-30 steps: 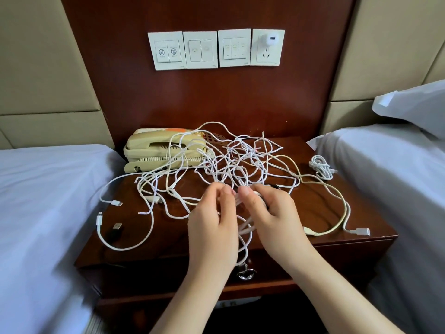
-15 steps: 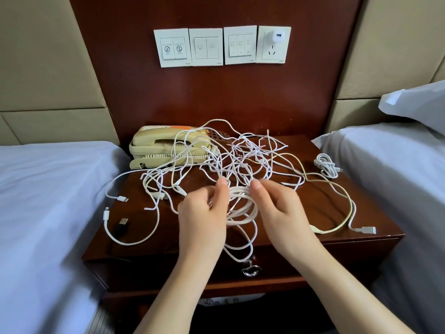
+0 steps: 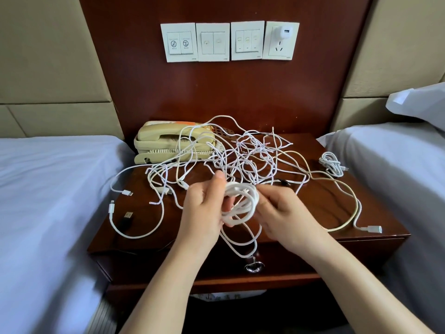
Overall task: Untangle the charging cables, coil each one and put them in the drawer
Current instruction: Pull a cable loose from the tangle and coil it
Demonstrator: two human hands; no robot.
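Half-wound coil [image 3: 240,203] of white cable sits between both hands, above front of nightstand [image 3: 332,213], loops roughly upright.
Left hand [image 3: 202,213] curled round coil's left side. Right hand [image 3: 286,218] pinches right side. Both equally near.
Loose tail hangs over closed drawer [image 3: 134,266], toward ring pull [image 3: 252,267].
Tangle [image 3: 248,160] lies behind hands, toward wall.
Hidden: fingertips behind coil. Whether tail runs back into tangle: cannot tell.

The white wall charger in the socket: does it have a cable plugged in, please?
No, the white wall charger shows an empty USB port and no cable reaches it.
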